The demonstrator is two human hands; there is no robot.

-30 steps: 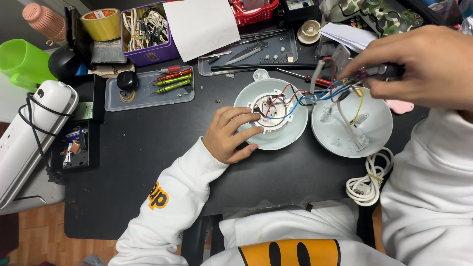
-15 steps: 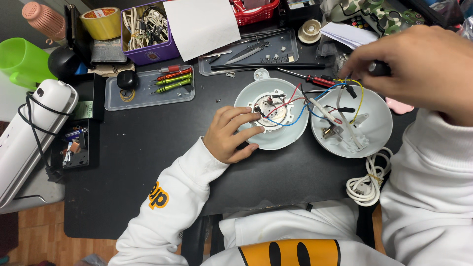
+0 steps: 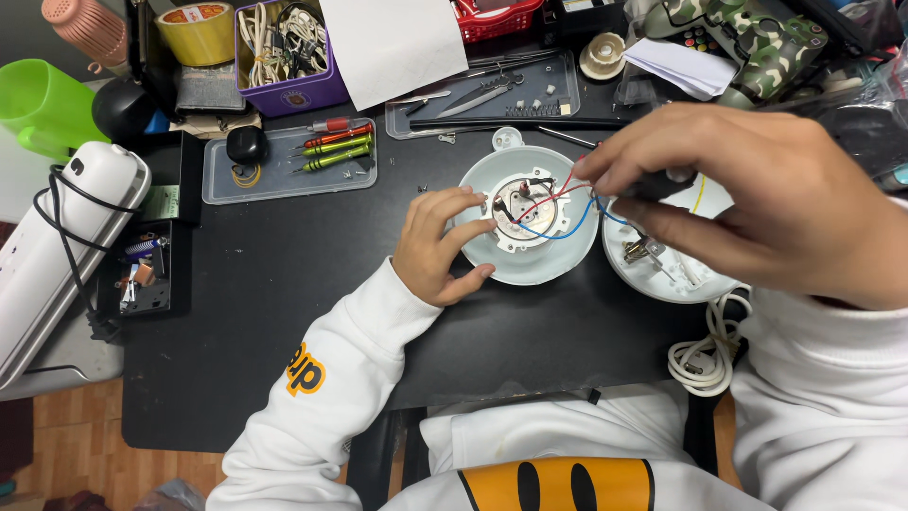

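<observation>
- Black desk w/ lots of stuff on it; wood floor shows at 7 o'clock.
- Left hand rests on the edge of a round white base near the middle of the desk. Fingers are curled loosely on its rim, holding it steady, not squeezed tight.
- Right hand is at 3 o'clock from that base, up off the desk. Fingers pinch a small dark tool; can't tell what kind, most of it is hidden.
- Red & blue wires run from the middle of the base toward the right hand.
- 2nd white round part sits just beside the base at 3 o'clock, partly under the right hand.
- White cord is bunched up at 5 o'clock.
- Clear tray w/ screwdrivers at 10 o'clock; purple box & yellow tape roll at 11.
- Could go wrong, I think: a hard tug from the right hand could pull a thin wire loose, or drag the base if the left hand's hold slips. Tiny bits could roll off & get lost in the mess.
</observation>
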